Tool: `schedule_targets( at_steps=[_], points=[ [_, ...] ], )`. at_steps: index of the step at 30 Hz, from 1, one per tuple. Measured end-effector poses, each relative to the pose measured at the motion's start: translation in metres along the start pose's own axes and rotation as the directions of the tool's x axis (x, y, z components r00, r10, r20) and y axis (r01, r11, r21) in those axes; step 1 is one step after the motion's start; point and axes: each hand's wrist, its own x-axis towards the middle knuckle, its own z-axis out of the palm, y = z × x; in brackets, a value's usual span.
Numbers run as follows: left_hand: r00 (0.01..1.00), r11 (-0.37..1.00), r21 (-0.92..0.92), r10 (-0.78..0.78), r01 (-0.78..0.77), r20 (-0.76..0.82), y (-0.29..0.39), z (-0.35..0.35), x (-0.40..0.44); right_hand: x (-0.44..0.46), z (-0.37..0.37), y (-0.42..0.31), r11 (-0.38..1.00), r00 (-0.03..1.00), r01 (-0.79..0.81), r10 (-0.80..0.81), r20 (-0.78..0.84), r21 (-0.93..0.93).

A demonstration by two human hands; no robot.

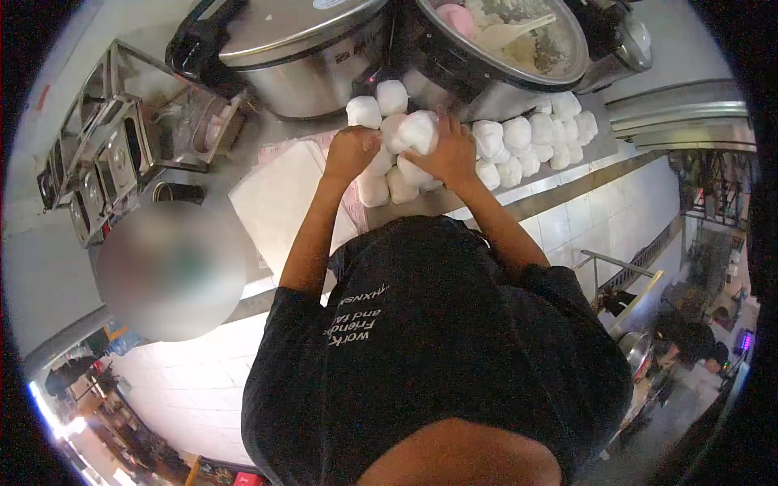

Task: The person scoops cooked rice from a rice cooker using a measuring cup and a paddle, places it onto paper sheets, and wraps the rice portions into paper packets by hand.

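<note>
In the middle of the counter, round white wrapped packets (pixel 373 191) are stacked close together. My right hand (pixel 454 154) curves its fingers around the side of a larger white packet (pixel 419 130) on top of the pile. My left hand (pixel 352 154) is closed at the pile's left side, against the packets; whether anything is inside its fingers is hidden. Two more packets (pixel 392 95) lie just beyond the hands. White paper sheets (pixel 279 194), with pink printed paper at their edges, spread out left of my left hand.
Behind the pile stand a lidded steel cooker (pixel 300 73) and an open cooker (pixel 494 81) holding rice, a white paddle (pixel 519 31) and a pink bowl (pixel 455 20). More packets (pixel 527 142) line the counter at right. A steel rack with lidded containers (pixel 126 150) stands at left.
</note>
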Motion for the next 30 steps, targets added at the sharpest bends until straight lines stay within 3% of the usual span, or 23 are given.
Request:
schedule_targets(
  at_steps=[4,7,10,13,14,16,17,19,21,23,26,27,29,30],
  points=[
    [0.986,0.976,0.151,0.164,-0.158,-0.030,0.012,-0.005,-0.001,-0.002,-0.008,-0.003,0.999,0.999,0.035,-0.035,-0.005,0.000],
    [0.994,0.969,0.242,0.035,-0.058,0.099,0.007,0.004,0.004,-0.004,-0.013,-0.003,0.998,0.998,0.058,-0.058,-0.010,-0.004],
    [0.997,0.973,0.218,0.071,-0.079,0.045,0.002,0.008,0.008,-0.007,-0.011,0.004,0.997,0.997,0.079,-0.079,-0.026,0.001],
    [0.979,0.998,-0.062,0.005,-0.018,-0.205,0.008,-0.003,0.010,-0.011,-0.029,0.010,0.995,0.997,0.055,-0.059,0.048,0.085],
    [0.977,0.990,-0.124,-0.091,0.068,-0.194,0.008,-0.010,0.012,-0.012,-0.029,0.013,0.992,0.996,0.075,-0.079,0.032,0.100],
    [0.928,0.973,-0.201,-0.174,0.111,-0.329,0.029,-0.025,0.019,-0.012,-0.028,0.019,0.984,0.993,0.120,-0.121,0.000,0.129],
    [0.893,0.962,-0.242,-0.216,0.126,-0.396,0.046,-0.038,0.027,-0.011,-0.028,0.019,0.973,0.981,0.191,-0.185,-0.058,0.128],
    [0.873,0.976,-0.217,-0.092,-0.016,-0.479,0.081,-0.063,0.054,-0.005,-0.029,0.015,0.919,0.925,0.369,-0.350,-0.147,0.137],
    [0.854,0.970,-0.205,0.008,-0.134,-0.520,0.113,-0.079,0.083,0.010,-0.028,0.008,0.788,0.805,0.591,-0.562,-0.188,0.175],
    [0.844,0.947,-0.220,0.085,-0.233,-0.529,0.139,-0.085,0.117,0.021,-0.030,0.007,0.723,0.743,0.669,-0.646,-0.175,0.169],
    [0.853,0.916,-0.026,0.363,-0.401,-0.375,0.162,-0.086,0.171,0.014,-0.024,0.015,0.824,0.831,0.555,-0.543,-0.121,0.113],
    [0.849,0.896,0.162,0.444,-0.414,-0.286,0.168,-0.082,0.186,0.013,-0.020,0.019,0.857,0.863,0.503,-0.491,-0.115,0.113],
    [0.850,0.753,0.504,0.522,-0.422,-0.069,0.172,-0.063,0.207,0.011,0.005,0.028,0.916,0.936,0.350,-0.332,-0.120,0.196],
    [0.870,0.697,0.575,0.490,-0.429,0.056,0.154,-0.038,0.218,0.006,0.009,0.030,0.933,0.963,0.267,-0.247,-0.113,0.242]
  ],
)
